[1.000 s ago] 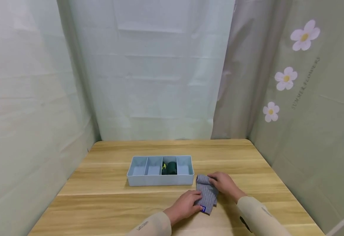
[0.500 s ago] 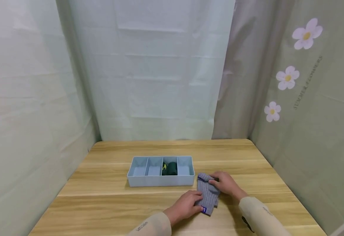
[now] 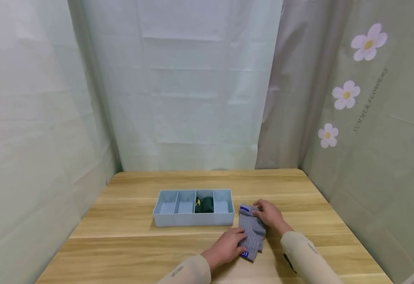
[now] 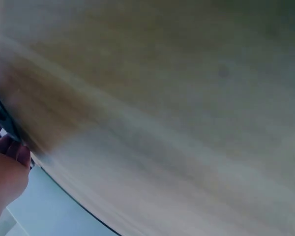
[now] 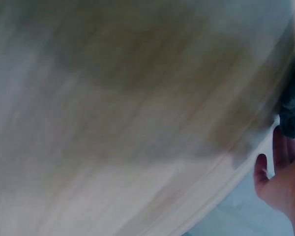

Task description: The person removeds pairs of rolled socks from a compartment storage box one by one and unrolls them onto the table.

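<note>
On the wooden table (image 3: 128, 244), just right of the blue divided tray (image 3: 167, 219): grey ribbed sock (image 3: 252, 232), lying flat between both hands. Left hand (image 3: 226, 247) at its near end, fingers fairly straight, pressing down. Right hand (image 3: 268, 214) at its far end, fingers curled on the fabric. Dark sock roll (image 3: 204, 204) in the tray's third compartment.

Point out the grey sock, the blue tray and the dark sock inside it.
grey sock (image 3: 252, 232): head view, middle of the ribbed fabric between the two hands.
blue tray (image 3: 192, 219): head view, near outer wall.
dark sock (image 3: 207, 204): head view, top of the bundle in the third compartment from the left.
</note>
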{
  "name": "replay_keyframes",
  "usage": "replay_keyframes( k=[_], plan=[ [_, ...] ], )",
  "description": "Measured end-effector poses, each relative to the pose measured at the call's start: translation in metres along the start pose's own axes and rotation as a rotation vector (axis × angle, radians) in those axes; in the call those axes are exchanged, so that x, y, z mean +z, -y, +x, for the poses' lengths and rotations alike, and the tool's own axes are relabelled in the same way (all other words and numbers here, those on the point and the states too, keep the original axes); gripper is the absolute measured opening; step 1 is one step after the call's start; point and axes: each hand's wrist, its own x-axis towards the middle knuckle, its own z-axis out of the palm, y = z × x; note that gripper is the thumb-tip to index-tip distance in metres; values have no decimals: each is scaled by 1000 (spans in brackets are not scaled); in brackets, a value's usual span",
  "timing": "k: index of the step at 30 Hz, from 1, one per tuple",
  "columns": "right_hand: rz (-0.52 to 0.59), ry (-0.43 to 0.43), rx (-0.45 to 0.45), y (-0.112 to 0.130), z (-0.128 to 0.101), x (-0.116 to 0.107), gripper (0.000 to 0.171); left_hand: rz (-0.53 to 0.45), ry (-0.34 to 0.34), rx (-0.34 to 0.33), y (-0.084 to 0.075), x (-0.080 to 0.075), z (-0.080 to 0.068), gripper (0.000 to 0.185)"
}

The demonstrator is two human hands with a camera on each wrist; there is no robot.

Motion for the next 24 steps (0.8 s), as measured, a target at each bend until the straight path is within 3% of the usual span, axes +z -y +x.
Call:
replay_keyframes(
  k=[5, 10, 13, 17, 22, 24],
  plan=[
    [-119, -73, -157, -5, -1, 1, 13, -9, 60, 4, 2, -1, 1, 43],
    [-265, -6, -263, -10, -3, -1, 24, -3, 79, 8, 5, -1, 2, 43],
    [-235, 44, -223, -12, -1, -1, 25, -10, 85, 0, 6, -1, 1, 42],
    [-156, 47, -145, -12, 4, -1, 20, -25, 95, -13, 5, -1, 1, 42],
    [-32, -43, -43, -7, 9, -2, 15, -40, 113, -29, 4, -1, 3, 42],
    [-53, -83, -69, -6, 11, -1, 14, -50, 122, -34, 4, -2, 3, 43]
  ],
)
